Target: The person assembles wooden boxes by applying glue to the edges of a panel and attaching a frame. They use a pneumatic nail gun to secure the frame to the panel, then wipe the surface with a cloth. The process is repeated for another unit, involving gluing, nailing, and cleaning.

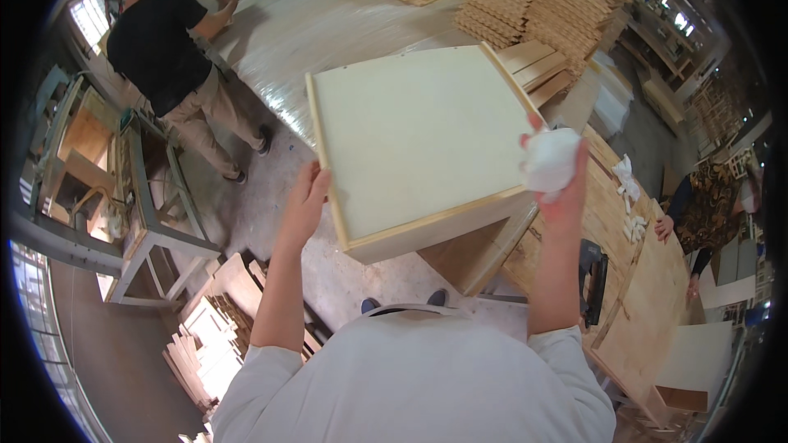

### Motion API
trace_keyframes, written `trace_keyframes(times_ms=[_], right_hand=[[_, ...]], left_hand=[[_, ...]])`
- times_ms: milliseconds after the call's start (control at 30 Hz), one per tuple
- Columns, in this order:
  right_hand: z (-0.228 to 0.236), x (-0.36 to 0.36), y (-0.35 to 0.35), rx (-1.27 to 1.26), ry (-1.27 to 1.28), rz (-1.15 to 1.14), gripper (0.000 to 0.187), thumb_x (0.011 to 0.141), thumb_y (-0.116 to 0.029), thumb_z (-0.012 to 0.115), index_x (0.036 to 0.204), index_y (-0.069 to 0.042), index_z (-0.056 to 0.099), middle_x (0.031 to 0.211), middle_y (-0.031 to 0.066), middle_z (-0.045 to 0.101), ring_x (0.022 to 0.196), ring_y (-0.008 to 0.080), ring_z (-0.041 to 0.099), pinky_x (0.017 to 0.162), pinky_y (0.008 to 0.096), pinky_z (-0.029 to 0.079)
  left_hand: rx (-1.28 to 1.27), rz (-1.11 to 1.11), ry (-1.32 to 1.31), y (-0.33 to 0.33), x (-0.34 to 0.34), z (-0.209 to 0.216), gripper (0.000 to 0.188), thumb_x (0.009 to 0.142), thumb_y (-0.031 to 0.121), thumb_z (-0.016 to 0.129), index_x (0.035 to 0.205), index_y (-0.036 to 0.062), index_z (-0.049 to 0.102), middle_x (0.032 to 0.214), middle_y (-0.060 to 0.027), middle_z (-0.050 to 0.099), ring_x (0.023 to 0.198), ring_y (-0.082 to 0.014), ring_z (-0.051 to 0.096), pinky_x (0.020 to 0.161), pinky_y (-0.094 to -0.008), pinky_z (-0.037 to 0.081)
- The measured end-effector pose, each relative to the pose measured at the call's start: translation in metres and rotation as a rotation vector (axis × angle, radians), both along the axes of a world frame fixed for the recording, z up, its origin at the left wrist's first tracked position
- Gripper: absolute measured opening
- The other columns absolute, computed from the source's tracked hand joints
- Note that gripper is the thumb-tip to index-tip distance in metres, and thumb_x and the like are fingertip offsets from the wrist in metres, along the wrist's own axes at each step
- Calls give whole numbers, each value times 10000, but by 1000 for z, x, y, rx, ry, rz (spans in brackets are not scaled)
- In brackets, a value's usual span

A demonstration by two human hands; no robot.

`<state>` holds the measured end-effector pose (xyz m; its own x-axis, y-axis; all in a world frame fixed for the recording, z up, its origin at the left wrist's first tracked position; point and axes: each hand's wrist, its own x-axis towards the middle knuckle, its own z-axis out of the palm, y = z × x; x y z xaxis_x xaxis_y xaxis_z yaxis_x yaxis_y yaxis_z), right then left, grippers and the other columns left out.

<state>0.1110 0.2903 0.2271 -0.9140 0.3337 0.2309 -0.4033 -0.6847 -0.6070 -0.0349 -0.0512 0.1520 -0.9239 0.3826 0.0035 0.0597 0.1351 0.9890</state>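
A shallow pale wooden box (423, 135), like a drawer with its flat panel facing up and raised strips along its edges, is tilted in front of me. My left hand (307, 201) grips its left edge, fingers curled against the side strip. In my right hand (566, 184) is a crumpled white cloth (551, 159), held beside the box's right edge. The fingers of that hand are partly hidden by the cloth, and slightly blurred. Whether the cloth touches the box I cannot tell.
A wooden workbench (525, 258) on the right bears a black nail gun (592, 279) and white scraps (626, 180). Beyond the box lies a plastic-covered table (279, 53) with stacked wooden parts (574, 4). One person (160, 45) stands left; another (710, 205) is right. Wood offcuts (213, 344) lie lower left.
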Motion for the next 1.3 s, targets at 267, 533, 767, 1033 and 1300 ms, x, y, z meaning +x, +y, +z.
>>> trace_keyframes(times_ms=[267, 533, 767, 1033, 1300], right_hand=[[10, -45, -135, 812, -139, -202, 321, 724, -58, 774, 978, -28, 579, 999, 82, 661, 808, 119, 625, 694, 251, 513], [22, -50, -158, 1244, -156, -184, 225, 722, -43, 768, 868, -44, 598, 886, 55, 665, 797, 120, 631, 695, 251, 496], [21, -54, -151, 1388, -85, -258, 251, 713, -94, 791, 846, -34, 587, 759, 69, 659, 693, 143, 641, 630, 265, 498], [28, -42, -104, 1458, -83, -371, 307, 726, -147, 782, 792, -26, 507, 664, 111, 588, 580, 210, 580, 550, 297, 461], [38, -18, -26, 1573, -217, -500, 258, 730, -147, 780, 798, -37, 556, 683, 64, 614, 609, 143, 581, 567, 278, 457]], left_hand=[[-30, 11, 184, 4, -3, -3, 451, 946, 301, 504, 1222, -54, 465, 1179, -209, 581, 1072, -271, 559, 893, -359, 442], [-86, 20, 255, 4, -10, -12, 518, 928, 364, 504, 1218, -63, 460, 1178, -249, 571, 1064, -320, 565, 869, -380, 457], [-65, 20, 219, 6, -9, -12, 486, 937, 331, 495, 1220, -63, 457, 1176, -246, 572, 1068, -315, 568, 891, -378, 445], [18, 39, 194, 6, -7, -13, 423, 958, 265, 475, 1246, -45, 453, 1168, -181, 584, 1076, -239, 552, 953, -348, 401], [-14, 43, 154, 7, -2, -5, 389, 967, 210, 444, 1268, -35, 445, 1207, -123, 535, 1110, -183, 490, 976, -308, 360]])
